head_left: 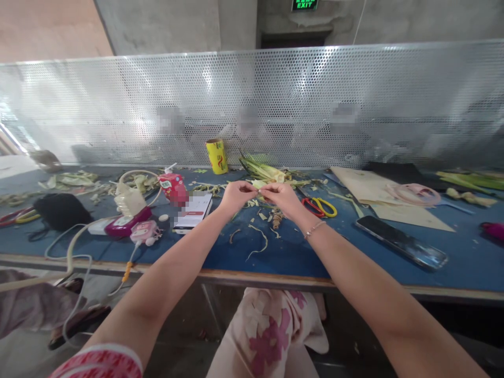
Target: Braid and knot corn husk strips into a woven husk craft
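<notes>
Yellow canister [217, 157]: one, standing near the mesh screen [394, 84]; contents hidden. Red carton [172, 188]: one, to its left; contents hidden. Pale green plant piece [258, 185]: above the counter [293, 260], between left hand [237, 195] and right hand [281, 196], each grip pinched on it. Leaf bundle [263, 169]: just behind. Scissors [327, 209]: near right wrist. Dark phone [400, 241]: farther right.
</notes>
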`<control>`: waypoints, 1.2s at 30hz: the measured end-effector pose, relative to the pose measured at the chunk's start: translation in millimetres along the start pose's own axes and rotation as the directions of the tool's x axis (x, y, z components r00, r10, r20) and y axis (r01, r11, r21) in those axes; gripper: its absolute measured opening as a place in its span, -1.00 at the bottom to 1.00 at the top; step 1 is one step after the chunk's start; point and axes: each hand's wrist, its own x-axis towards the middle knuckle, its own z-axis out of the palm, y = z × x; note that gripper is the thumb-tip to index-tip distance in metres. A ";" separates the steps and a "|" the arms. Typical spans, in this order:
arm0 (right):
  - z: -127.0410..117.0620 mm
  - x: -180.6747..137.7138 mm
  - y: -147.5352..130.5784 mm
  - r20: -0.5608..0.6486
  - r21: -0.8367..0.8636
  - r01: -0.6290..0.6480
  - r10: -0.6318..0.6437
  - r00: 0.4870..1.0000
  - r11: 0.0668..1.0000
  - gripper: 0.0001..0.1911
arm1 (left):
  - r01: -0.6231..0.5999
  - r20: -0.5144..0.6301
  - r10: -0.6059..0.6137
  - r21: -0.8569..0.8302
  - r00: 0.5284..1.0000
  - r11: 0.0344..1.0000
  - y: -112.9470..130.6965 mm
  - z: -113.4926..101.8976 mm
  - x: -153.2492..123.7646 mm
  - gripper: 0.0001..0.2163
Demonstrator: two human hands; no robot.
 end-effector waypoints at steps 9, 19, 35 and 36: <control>-1.9 3.4 4.3 -0.010 0.031 0.029 -0.028 1.000 0.999 -0.69 | -0.002 0.057 0.005 -0.048 0.998 0.999 0.0 0.6 -0.9 -0.82; -2.5 -1.4 -4.3 -0.020 -0.139 0.055 -0.058 0.998 0.989 -0.74 | 0.211 0.103 -0.188 -0.302 0.977 0.930 -1.1 3.9 -0.8 -0.82; -3.6 -1.4 -6.7 -0.028 -0.259 0.038 -0.047 0.999 0.965 -0.76 | 0.080 0.094 -0.057 -0.262 0.994 0.962 -9.0 6.6 -1.8 -0.79; -3.7 -1.0 -5.6 -0.021 -0.253 0.046 -0.053 0.998 0.966 -0.76 | 0.082 0.097 -0.057 -0.279 0.994 0.957 -9.4 6.7 -1.8 -0.79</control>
